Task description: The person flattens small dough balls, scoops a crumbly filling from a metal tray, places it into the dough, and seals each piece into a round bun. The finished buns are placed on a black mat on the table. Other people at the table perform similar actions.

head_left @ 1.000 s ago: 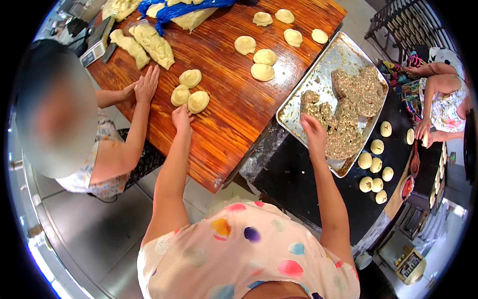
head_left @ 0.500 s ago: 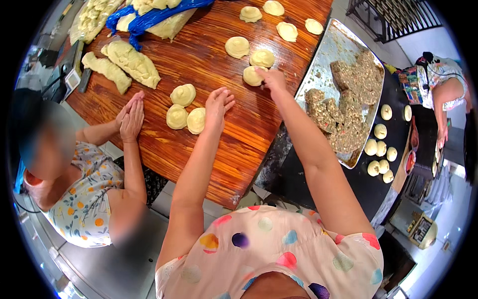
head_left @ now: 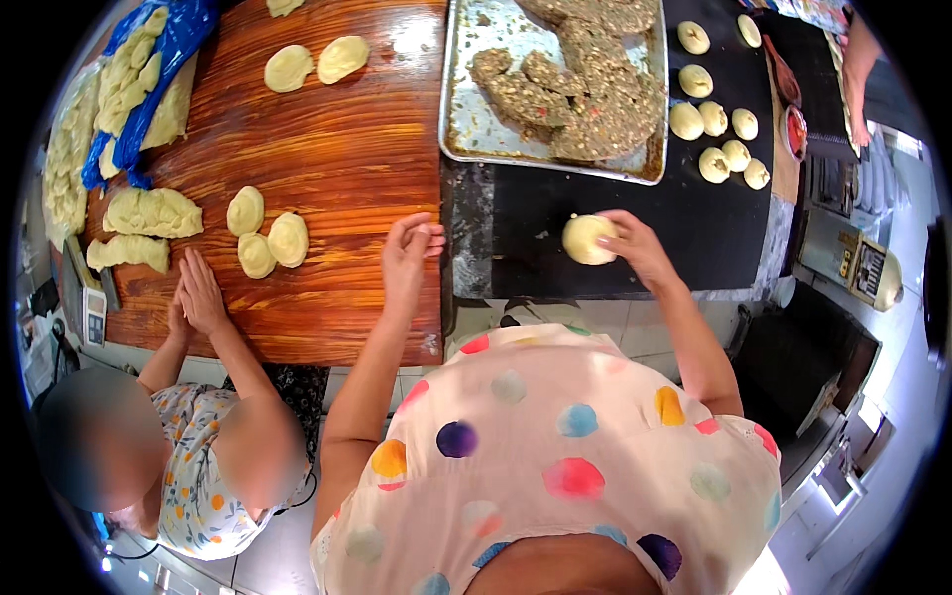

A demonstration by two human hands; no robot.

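Note:
My right hand [head_left: 640, 250] grips the edge of a pale yellow dough round [head_left: 587, 240] over the black worktop, its fingers on the right side. I cannot tell whether the round touches the surface. My left hand [head_left: 407, 260] is over the right part of the wooden table [head_left: 347, 169], fingers loosely bent and apart, with nothing in it. Further left lie three dough rounds [head_left: 289, 240] in a cluster. Two flat dough rounds [head_left: 343, 59] lie side by side further back. Beyond my right hand, a metal tray [head_left: 555, 171] holds brown, chunky filling [head_left: 595, 99].
Several dough balls [head_left: 714, 119] sit on the black worktop [head_left: 694, 248] right of the tray. A co-worker [head_left: 203, 297] at the left has both hands together at the table edge. Dough slabs [head_left: 154, 213], a blue plastic bag [head_left: 129, 149] and a scale [head_left: 94, 315] are far left.
My right hand has lifted a dough round from the wooden table and carried it right, over the black worktop. My view and body have turned right. My left hand has moved right too.

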